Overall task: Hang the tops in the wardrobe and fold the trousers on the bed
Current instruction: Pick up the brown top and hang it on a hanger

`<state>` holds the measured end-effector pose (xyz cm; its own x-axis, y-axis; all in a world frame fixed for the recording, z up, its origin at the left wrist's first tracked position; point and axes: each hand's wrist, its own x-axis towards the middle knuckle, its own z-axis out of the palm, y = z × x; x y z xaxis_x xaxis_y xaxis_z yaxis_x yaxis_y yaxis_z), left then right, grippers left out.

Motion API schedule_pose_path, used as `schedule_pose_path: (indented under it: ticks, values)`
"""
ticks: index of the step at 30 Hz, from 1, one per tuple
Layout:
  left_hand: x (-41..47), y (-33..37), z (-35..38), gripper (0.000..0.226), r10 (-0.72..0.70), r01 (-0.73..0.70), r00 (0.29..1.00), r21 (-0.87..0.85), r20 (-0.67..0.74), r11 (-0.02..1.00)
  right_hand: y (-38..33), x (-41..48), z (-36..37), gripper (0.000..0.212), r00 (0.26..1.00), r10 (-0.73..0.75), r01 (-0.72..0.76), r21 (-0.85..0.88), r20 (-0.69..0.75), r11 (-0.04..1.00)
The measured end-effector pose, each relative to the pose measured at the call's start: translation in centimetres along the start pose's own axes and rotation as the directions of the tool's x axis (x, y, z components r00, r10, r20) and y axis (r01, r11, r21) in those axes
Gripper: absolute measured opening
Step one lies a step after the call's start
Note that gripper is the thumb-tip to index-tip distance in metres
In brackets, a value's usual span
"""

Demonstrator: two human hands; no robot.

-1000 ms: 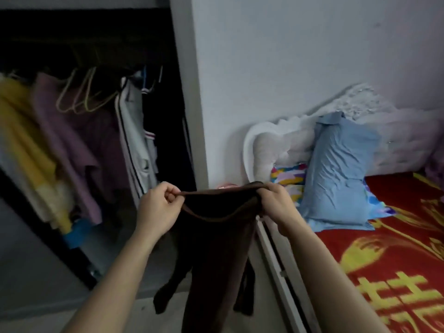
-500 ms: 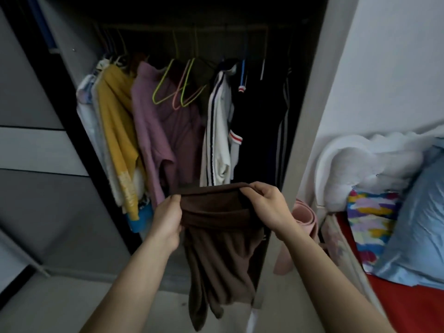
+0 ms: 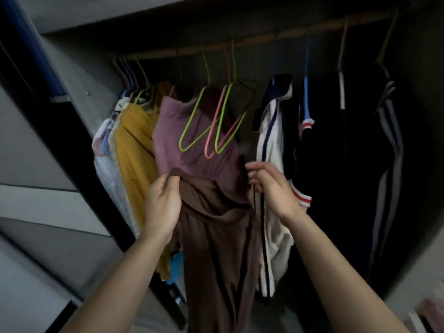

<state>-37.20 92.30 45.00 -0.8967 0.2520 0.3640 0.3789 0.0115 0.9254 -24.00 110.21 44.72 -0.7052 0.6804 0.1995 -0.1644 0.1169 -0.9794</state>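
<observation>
Left hand (image 3: pixel 163 205), lower centre of the frame: thumb and fingers pinch the top edge of a dark brown soft-fabric garment (image 3: pixel 216 248). The garment hangs from that 1 grip down to the bottom edge of the frame, in front of the open wardrobe.

Right hand (image 3: pixel 271 188), right of centre: fingers loosely curled, holding nothing, apart from the brown garment. Motion blur prevents confirming whether its fingertips (image 3: pixel 252 169) touch the clothing directly behind them.

Grey wardrobe (image 3: pixel 79 75): side panel at the upper left, dark interior filling the centre and right.

Directly behind the hands hang:
- a mauve knitted top (image 3: pixel 173 135), centre
- a mustard yellow top (image 3: pixel 134 145), to its left
- a white top with dark navy stripes (image 3: pixel 266 145), behind the right hand
- black garments (image 3: pixel 336 152), on the right

In front of the mauve top, 3 bare wire hangers overlap: 2 lime green wire hangers (image 3: pixel 199 121) and 1 pink wire hanger (image 3: pixel 216 131).

Furthest back, across the top of the frame: a wooden hanging rail (image 3: pixel 240 42) carrying all the hanger hooks.
</observation>
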Motion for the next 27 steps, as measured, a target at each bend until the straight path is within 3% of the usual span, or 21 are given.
schedule_pose_path:
  ticks: [6,11,16,19,22,27]
  values:
    - [5.8,-3.3,0.0,0.027,-0.033,0.036,0.998,0.07,-0.049,0.997,-0.9,6.8,4.8,0.017,0.978,-0.181,0.178,-0.035,-0.102,0.983]
    - [9.6,-5.9,-0.8,0.026,0.034,-0.025,0.997,0.143,-0.063,0.989,-2.6,9.7,7.2,0.024,0.9,-0.403,0.362,-0.23,-0.168,0.903]
    - [13.0,-7.4,-1.3,0.026,0.168,-0.17,0.985,0.187,0.027,0.968,-5.4,12.2,10.2,0.041,0.935,-0.34,0.295,-0.315,-0.098,0.902]
    - [14.5,-8.1,-1.7,0.029,0.168,-0.182,0.979,0.124,0.112,0.976,-6.0,13.3,12.6,0.057,0.952,-0.3,0.243,-0.442,-0.063,0.864]
    - [15.8,-9.0,-3.3,0.023,0.154,-0.17,0.97,0.076,0.189,0.982,-4.7,13.7,14.7,0.056,0.964,-0.245,0.149,-0.542,-0.108,0.827]
    - [18.5,-10.4,-6.1,0.024,0.176,-0.19,0.954,0.035,0.242,0.981,-2.6,14.5,17.2,0.059,0.936,-0.26,-0.002,-0.744,-0.236,0.668]
